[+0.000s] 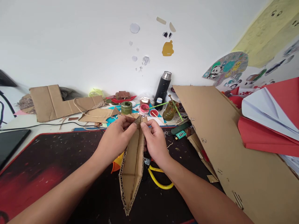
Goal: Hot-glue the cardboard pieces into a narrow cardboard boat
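A long boat-shaped piece of folded corrugated cardboard (132, 165) is held over a black and red desk mat (46, 168). My left hand (116, 137) grips its far left side, fingers curled, thumb pinching near the pointed far tip. My right hand (154, 140) pinches the right side of the same tip. Both hands press the two walls together at the far end. The near tip points toward me. Yellow-handled scissors (161, 183) lie on the mat under my right wrist, partly hidden. An orange object (116, 164) peeks out below my left hand.
A big cardboard sheet (229, 149) leans at the right, with red and white paper (268, 124) beyond. Paint jars (144, 109), a green jar (126, 107), a black flask (163, 88) and cardboard scraps (51, 101) crowd the back. A dark tablet (11, 143) lies at the left.
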`<state>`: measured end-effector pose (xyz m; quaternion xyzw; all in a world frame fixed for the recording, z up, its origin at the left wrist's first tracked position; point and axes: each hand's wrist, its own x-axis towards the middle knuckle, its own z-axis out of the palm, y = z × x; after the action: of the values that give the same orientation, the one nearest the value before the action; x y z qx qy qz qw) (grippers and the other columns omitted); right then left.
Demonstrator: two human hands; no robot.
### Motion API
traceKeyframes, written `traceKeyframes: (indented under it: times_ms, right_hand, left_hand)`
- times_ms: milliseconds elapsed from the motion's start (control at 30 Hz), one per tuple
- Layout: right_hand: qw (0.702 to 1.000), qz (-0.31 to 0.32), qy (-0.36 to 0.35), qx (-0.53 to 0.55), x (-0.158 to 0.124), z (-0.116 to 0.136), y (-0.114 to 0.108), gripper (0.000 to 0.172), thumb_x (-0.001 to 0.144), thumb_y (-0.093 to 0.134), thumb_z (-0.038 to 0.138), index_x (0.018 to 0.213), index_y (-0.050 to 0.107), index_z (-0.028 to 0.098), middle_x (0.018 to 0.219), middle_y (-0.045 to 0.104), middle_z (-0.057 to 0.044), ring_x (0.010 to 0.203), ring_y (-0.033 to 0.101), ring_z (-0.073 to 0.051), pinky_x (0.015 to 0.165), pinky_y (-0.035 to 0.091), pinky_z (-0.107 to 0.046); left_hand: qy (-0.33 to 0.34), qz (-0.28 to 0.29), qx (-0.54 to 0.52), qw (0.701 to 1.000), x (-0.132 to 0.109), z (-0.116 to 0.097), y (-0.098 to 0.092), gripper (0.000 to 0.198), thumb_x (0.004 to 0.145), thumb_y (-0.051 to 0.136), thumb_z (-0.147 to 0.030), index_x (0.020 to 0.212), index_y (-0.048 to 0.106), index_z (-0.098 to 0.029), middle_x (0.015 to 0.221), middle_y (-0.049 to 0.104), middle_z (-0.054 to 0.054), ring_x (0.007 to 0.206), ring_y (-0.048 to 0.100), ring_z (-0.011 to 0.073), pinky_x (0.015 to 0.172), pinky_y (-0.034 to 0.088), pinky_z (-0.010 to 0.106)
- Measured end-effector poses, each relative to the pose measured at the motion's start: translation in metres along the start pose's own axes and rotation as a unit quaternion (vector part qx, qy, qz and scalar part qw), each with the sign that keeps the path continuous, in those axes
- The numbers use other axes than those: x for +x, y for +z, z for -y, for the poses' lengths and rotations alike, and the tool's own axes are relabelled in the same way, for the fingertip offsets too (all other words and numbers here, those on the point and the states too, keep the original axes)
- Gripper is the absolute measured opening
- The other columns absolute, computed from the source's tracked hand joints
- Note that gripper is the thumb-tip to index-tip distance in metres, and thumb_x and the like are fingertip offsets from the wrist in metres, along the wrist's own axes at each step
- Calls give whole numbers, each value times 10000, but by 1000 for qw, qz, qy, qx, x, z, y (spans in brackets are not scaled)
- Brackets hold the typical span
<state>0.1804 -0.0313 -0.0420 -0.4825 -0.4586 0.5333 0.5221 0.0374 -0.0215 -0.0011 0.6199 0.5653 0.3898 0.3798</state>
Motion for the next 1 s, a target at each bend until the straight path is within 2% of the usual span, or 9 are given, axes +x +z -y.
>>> traceKeyframes:
  times_ms: [567, 1000]
  right_hand:
    - [1000, -7, -9, -4, 1, 0, 0, 360, 913, 701, 578, 890, 522, 267, 553, 478, 89, 411, 452, -123, 355, 328, -228]
    - [1000, -9, -2, -8, 1, -2, 0, 384, 901, 701, 611, 899, 525, 269, 551, 489, 95, 389, 453, -125, 329, 369, -238]
  left_hand:
    - [3, 1, -3, 1000, 1, 2, 1, 371, 842, 590, -509, 1023, 684, -199, 953, 798, 87, 951, 737, 327, 887, 561, 426]
    - [-10, 3, 9, 1000, 0, 0, -1, 434, 828, 569, -552, 1036, 680, -188, 929, 776, 79, 932, 724, 325, 867, 549, 416]
